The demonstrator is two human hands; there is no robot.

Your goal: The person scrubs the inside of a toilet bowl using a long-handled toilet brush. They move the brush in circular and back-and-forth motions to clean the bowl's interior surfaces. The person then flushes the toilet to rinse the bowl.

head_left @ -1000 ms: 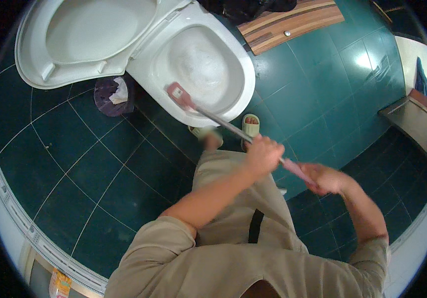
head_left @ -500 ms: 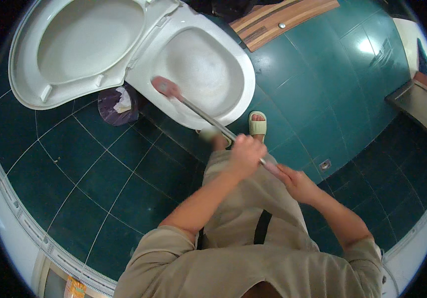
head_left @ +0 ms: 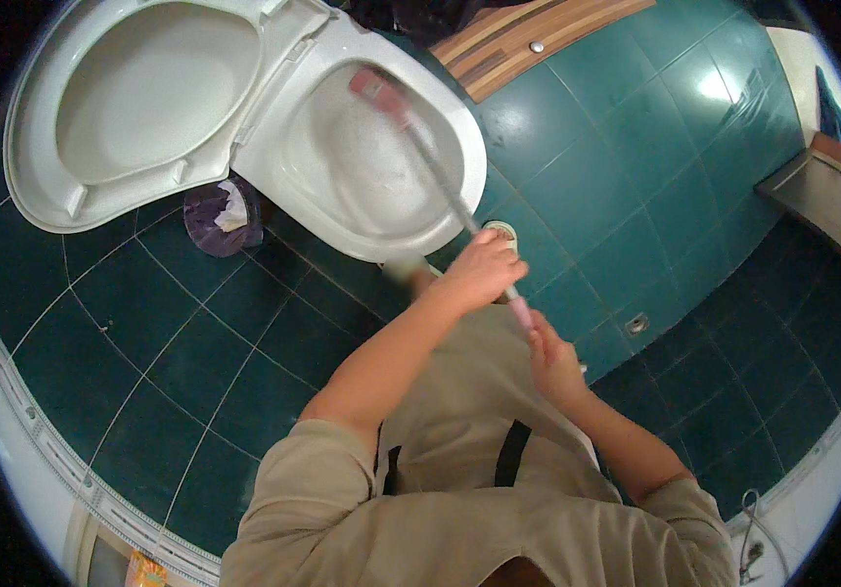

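Observation:
Both my hands grip one long-handled toilet brush with a pink head [head_left: 378, 94] and a grey shaft. My left hand [head_left: 486, 267] is wrapped round the middle of the shaft. Lower down, my right hand [head_left: 554, 364] closes on the pink end of the handle. The brush head lies inside the bowl of a white toilet [head_left: 362, 220], near its far wall, and is smeared by motion. Whitish foam or bubbles seem to lie in the bowl. The toilet's seat and lid [head_left: 156, 93] are swung open to the left.
A small bin with a purple liner [head_left: 207, 223] and white paper stands left of the toilet. Dark green tiles [head_left: 176, 342] cover the floor, with a drain [head_left: 637, 324] at right. A wooden board [head_left: 523, 47] lies at the back, a metal-topped piece [head_left: 817, 201] far right.
The brush head has swept from the bowl's near left side to its far side. My left hand has moved slightly up and right, my right hand left, and the shaft stands steeper.

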